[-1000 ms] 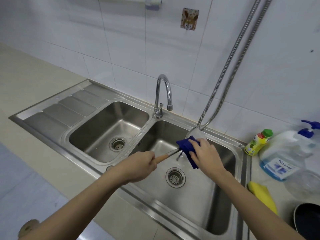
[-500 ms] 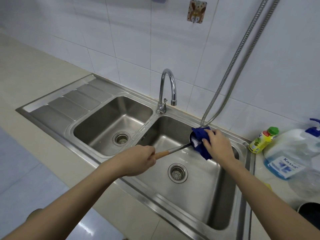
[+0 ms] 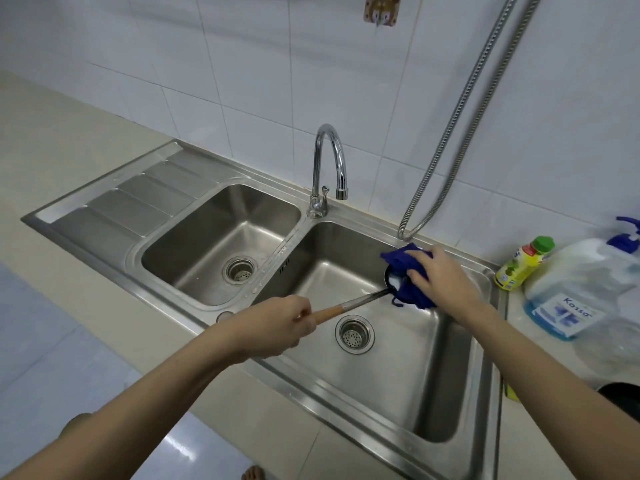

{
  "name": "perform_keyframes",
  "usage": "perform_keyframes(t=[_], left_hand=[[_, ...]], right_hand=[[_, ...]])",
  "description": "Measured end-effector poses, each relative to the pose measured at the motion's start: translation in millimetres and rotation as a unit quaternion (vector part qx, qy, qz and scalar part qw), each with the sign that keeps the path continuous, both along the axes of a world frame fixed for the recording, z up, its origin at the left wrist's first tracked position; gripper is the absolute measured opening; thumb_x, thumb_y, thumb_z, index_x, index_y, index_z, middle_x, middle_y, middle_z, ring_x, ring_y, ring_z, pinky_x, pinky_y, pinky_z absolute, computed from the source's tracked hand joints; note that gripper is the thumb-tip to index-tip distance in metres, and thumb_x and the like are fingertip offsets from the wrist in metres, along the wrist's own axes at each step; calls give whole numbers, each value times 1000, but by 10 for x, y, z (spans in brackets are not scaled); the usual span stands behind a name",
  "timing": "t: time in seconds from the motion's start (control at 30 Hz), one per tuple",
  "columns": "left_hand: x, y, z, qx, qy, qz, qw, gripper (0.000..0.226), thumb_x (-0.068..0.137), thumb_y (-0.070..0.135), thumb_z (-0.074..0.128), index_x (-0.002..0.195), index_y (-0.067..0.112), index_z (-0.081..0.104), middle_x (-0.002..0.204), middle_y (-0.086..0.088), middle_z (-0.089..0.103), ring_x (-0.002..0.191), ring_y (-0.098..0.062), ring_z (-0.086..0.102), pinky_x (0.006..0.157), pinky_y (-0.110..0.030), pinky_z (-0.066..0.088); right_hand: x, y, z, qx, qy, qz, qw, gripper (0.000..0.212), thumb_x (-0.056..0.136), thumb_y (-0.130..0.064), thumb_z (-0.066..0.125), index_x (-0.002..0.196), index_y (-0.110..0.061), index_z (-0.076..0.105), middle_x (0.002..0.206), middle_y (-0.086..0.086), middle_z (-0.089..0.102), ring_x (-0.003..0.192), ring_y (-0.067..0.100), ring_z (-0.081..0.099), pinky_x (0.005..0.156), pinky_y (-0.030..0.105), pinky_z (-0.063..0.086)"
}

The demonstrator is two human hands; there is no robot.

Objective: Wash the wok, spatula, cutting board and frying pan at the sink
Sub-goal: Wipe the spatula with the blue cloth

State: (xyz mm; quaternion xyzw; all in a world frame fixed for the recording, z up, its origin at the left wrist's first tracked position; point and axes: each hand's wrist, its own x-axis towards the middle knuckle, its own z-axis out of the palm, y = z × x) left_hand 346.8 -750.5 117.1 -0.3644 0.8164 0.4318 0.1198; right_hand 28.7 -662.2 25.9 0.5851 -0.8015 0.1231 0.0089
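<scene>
Spatula (image 3: 360, 301) runs from my left-hand grip (image 3: 277, 325), clenched on its wooden handle, away rightward to my right-hand grip (image 3: 438, 275) pressing blue cloth (image 3: 410, 292) on its blade.

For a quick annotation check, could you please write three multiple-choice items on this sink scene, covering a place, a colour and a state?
1. The spatula is held over which basin?
A. left basin
B. right basin
C. draining board

2. What colour is the cloth?
A. blue
B. yellow
C. white

3. The left hand is:
A. resting open
B. gripping the spatula's wooden handle
C. turning the tap

Answers: 1 B, it hangs above the right drain; 2 A, dark blue under the right hand; 3 B, fingers curl round the handle.
</scene>
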Motion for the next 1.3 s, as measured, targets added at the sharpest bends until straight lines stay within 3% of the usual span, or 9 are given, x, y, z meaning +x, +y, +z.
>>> perform_keyframes(t=[0.17, 0.33, 0.5, 0.7, 0.87, 0.97, 1.07, 1.17, 1.3], left_hand=[[-56, -1, 21, 10, 3, 10, 1000, 21, 100, 34, 47, 94, 15, 55, 73, -1, 56, 51, -11, 41, 43, -21, 34], [-74, 60, -38, 47, 5, 20, 999, 21, 100, 32, 46, 95, 14, 54, 76, -3, 55, 50, -11, 39, 43, -21, 32], [-73, 39, -71, 65, 8, 42, 997, 21, 101, 31, 45, 99, 13, 54, 77, -3, 55, 54, -12, 40, 42, -20, 31], [127, 128, -139, 70, 31, 59, 995, 21, 102, 33, 43, 98, 15, 54, 74, -1, 53, 54, -11, 40, 43, -19, 31], [204, 45, -184, -22, 64, 56, 996, 8, 98, 27, 53, 99, 20, 48, 82, 0, 61, 59, -14, 61, 50, -23, 49], [176, -30, -290, -83, 38, 40, 995, 10, 94, 23, 57, 98, 20, 47, 86, 2, 61, 61, -13, 66, 57, -29, 56], [158, -57, -417, -230, -6, -29, 973, 12, 95, 36, 53, 104, 28, 56, 88, 12, 56, 73, -6, 57, 67, -25, 49], [171, -26, -493, -265, 17, -44, 963, 18, 97, 41, 49, 105, 29, 60, 93, 12, 52, 79, -6, 55, 73, -28, 49], [217, 5, -515, -302, 11, -67, 951, 19, 98, 46, 43, 102, 30, 52, 95, 12, 50, 77, -8, 56, 73, -33, 51]], right_hand=[[98, 75, -170, 33, -31, 131, 990, 44, 90, -35, 54, 132, -22, 52, 121, 4, 52, 104, 18, 51, 91, 31, 44], [23, 59, -194, -3, -18, -62, 998, 44, 91, -28, 57, 133, -14, 53, 118, 14, 54, 102, 28, 54, 87, 33, 41], [389, 71, -195, 11, -61, 95, 994, 42, 94, -30, 55, 133, -19, 51, 119, 6, 55, 103, 20, 54, 90, 28, 41], [-228, 164, -260, 47, 18, -157, 986, 40, 90, -30, 58, 126, -14, 58, 110, 20, 60, 98, 38, 57, 82, 41, 45], [-449, 359, -144, -128, -217, -249, 935, 30, 91, -23, 60, 116, -6, 62, 98, 17, 68, 88, 35, 61, 77, 42, 47], [-382, 328, 29, -171, -361, -221, 890, 29, 93, -27, 58, 117, -10, 59, 96, 8, 66, 86, 25, 62, 72, 33, 51], [-265, 254, 142, -143, -398, -170, 890, 21, 91, -24, 63, 110, -15, 63, 88, 3, 68, 81, 24, 66, 71, 24, 53], [-72, 190, 145, -31, -341, -140, 929, 15, 89, -27, 65, 103, -26, 62, 84, -6, 65, 78, 16, 61, 61, 9, 45], [-40, 212, -57, 31, -323, -179, 929, 23, 90, -42, 57, 99, -23, 65, 90, 2, 71, 86, 22, 66, 77, 32, 51]])
